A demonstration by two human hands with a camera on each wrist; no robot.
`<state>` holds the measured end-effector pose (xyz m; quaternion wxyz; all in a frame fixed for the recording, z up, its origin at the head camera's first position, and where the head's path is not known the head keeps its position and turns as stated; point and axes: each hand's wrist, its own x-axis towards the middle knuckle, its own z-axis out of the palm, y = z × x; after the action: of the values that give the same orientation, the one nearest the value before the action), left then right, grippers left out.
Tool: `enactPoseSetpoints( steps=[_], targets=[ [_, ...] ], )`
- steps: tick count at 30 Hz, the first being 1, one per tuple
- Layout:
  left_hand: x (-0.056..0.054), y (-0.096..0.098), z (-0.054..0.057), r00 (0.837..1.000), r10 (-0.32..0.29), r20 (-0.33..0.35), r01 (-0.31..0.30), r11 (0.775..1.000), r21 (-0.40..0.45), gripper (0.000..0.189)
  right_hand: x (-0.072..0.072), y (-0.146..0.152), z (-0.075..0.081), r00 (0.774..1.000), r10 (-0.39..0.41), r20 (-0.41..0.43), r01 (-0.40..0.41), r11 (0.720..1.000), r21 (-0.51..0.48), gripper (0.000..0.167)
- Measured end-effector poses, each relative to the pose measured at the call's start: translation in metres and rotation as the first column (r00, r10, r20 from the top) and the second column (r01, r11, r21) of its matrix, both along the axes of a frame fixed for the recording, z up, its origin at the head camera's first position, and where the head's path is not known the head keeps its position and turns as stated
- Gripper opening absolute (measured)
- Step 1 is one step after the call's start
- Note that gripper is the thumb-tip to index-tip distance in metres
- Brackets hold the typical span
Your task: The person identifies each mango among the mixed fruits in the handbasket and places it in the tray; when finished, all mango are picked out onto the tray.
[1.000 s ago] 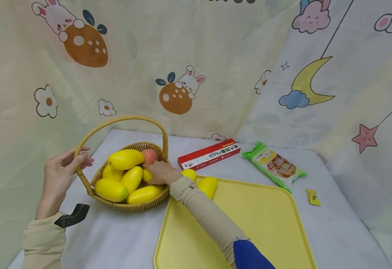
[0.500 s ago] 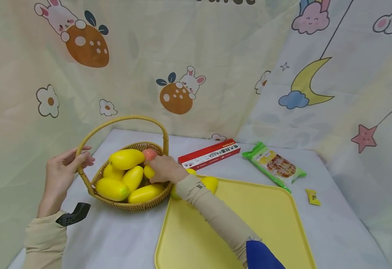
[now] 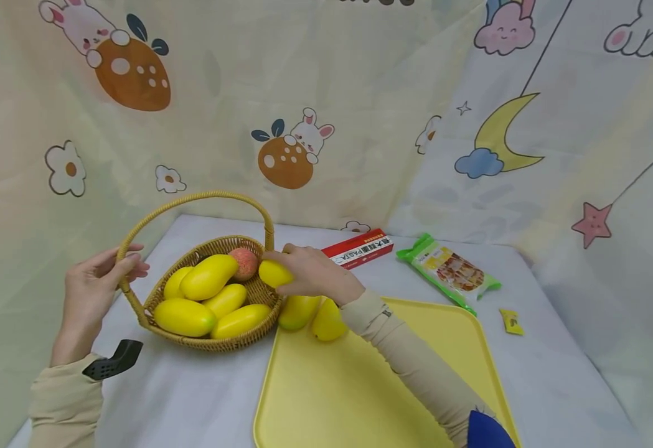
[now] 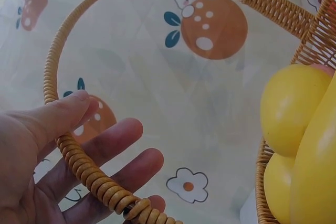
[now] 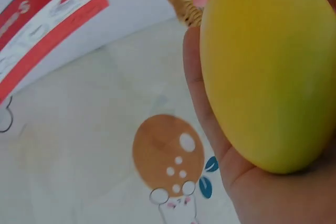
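A wicker basket on the left holds several yellow mangoes and a reddish peach. My left hand holds the basket's arched handle at its left side, thumb in front and loosely bent fingers behind. Above the basket's right rim, my right hand grips another mango; in the right wrist view it lies against the palm, with fingers along its side. Just under this hand, two more mangoes rest at the upper left corner of a yellow tray.
Behind the tray lies a red and white pasta box. To its right are a green-edged food packet and a small yellow sachet. A printed cloth backdrop rises behind the white table.
My right hand has lifted a mango out of the basket and moved right toward the tray. My left hand stays at the handle, and the head view has shifted slightly.
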<state>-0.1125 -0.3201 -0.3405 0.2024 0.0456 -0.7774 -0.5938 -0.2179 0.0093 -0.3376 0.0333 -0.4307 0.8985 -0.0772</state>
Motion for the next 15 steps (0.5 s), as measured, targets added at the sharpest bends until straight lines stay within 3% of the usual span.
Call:
enactPoseSetpoints(
  steps=[8,15],
  targets=[
    [-0.001,0.0,0.001,1.0,-0.001,0.01,0.001,1.0,0.006,0.028,0.01,0.058,-0.005,0.999,-0.045,-0.014,0.045,0.998,-0.035,0.06],
    [-0.001,0.002,0.0,0.998,0.05,0.034,-0.047,0.996,-0.08,0.034,0.014,0.099,-0.02,0.993,-0.116,-0.007,0.116,0.992,-0.045,0.061]
  ],
)
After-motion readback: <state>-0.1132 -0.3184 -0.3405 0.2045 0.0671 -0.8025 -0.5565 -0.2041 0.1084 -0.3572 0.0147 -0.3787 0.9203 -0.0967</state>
